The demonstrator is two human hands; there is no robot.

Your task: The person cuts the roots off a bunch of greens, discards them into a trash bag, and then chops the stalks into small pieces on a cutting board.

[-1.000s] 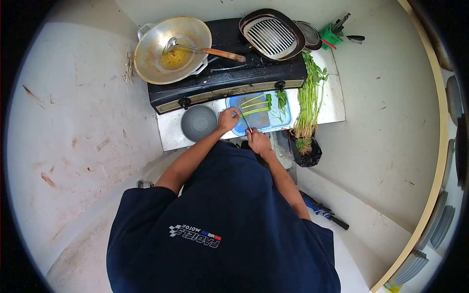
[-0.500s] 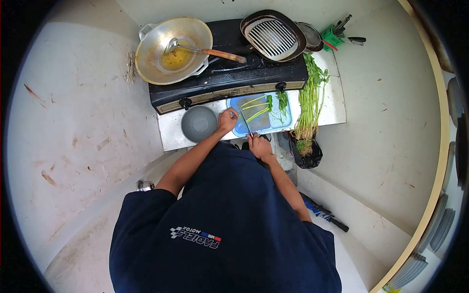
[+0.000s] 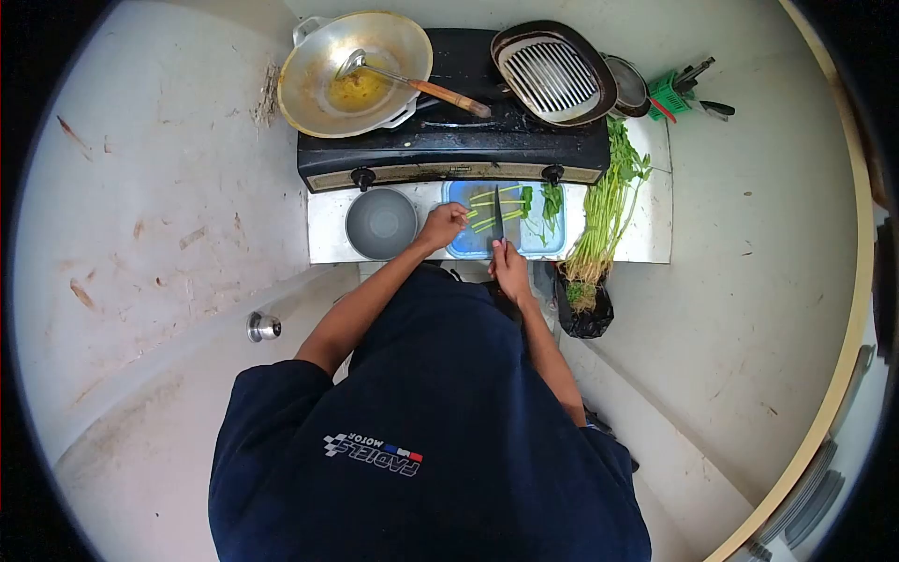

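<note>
My right hand [image 3: 509,267] grips a knife [image 3: 498,208], its blade pointing away from me across several green stems [image 3: 485,224]. These leafy stems lie on a blue board [image 3: 456,249]. At the board's left side, my left hand [image 3: 444,226] has its fingers curled together at the cut ends of the stems. Short green pieces show at those fingertips; the inner side of the hand is hidden. Loose green leaves [image 3: 552,199] rest on the board's right part. Just left of my left hand stands a grey bowl [image 3: 381,225].
Behind the board is a black stove [image 3: 449,155] bearing a wok [image 3: 298,94] with a ladle [image 3: 426,88] and a grill pan [image 3: 552,80]. At right, a bunch of leafy greens [image 3: 604,211] hangs over the counter edge by a black bag [image 3: 590,323]. A green basket [image 3: 667,92] holds utensils.
The knife has swung upright and moved right along the stems, with my right hand shifting right. My left hand stays by the stem ends. The whole view has shifted slightly.
</note>
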